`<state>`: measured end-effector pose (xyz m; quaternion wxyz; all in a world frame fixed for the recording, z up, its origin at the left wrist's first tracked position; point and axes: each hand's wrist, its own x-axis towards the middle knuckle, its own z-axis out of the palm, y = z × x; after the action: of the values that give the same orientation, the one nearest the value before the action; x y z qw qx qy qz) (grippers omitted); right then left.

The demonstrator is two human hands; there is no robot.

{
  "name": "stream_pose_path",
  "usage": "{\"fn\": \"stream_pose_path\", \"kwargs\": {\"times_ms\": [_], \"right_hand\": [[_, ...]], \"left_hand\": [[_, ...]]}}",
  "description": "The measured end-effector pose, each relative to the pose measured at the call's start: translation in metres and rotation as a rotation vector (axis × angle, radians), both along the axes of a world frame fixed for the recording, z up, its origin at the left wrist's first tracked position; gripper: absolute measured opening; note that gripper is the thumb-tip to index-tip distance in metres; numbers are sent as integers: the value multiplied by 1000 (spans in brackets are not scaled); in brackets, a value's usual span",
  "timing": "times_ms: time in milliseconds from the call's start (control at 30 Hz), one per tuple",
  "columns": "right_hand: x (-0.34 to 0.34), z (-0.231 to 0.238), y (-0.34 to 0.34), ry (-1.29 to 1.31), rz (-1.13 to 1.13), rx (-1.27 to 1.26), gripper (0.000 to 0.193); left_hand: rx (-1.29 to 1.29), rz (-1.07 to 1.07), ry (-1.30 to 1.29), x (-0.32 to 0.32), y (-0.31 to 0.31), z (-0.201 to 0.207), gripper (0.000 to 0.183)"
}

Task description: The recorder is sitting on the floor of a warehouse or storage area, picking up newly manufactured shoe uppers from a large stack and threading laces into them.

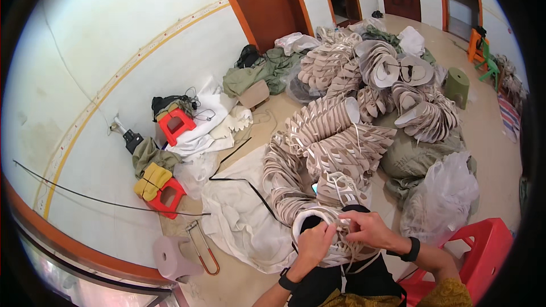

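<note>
The shoe upper (335, 260) sat over the lap (372, 278), under the fingers, its opening facing up, probably so both hands could reach the laces (352, 245). The fingers of the left hand (314, 245) were closed on its edge, seemingly to steady it; those of the right hand (369, 230) bent around the laces, whether gripping one I cannot tell. Beyond the fingers, stacked uppers (321, 122) nested in curved rows, likely to save room; left of them, a white cloth (239, 210) lay spread.

Folded yellow cloth (152, 181) is borne by a red stool (178, 187); a brown door (263, 5) is set in the white wall (187, 62)
</note>
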<state>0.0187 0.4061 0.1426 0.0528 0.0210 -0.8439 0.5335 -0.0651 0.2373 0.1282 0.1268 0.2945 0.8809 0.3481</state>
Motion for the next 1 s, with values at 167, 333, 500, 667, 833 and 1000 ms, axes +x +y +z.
{"fn": "stream_pose_path", "kwargs": {"times_ms": [167,333,500,667,833,1000], "right_hand": [[-15,-6,0,64,-37,238,61],[-21,-9,3,-58,76,114,62],[-16,-3,6,-96,104,-49,59],[5,-7,7,-54,177,-165,53],[19,-13,6,272,191,-7,44],[2,1,6,146,31,214,51]], "left_hand": [[17,27,-27,4,3,5,34],[5,30,-18,6,1,10,36],[-54,37,-31,6,3,7,37],[-29,22,-74,-3,3,6,43],[-45,14,-78,1,5,0,48],[-47,40,-73,1,4,-6,45]]}}
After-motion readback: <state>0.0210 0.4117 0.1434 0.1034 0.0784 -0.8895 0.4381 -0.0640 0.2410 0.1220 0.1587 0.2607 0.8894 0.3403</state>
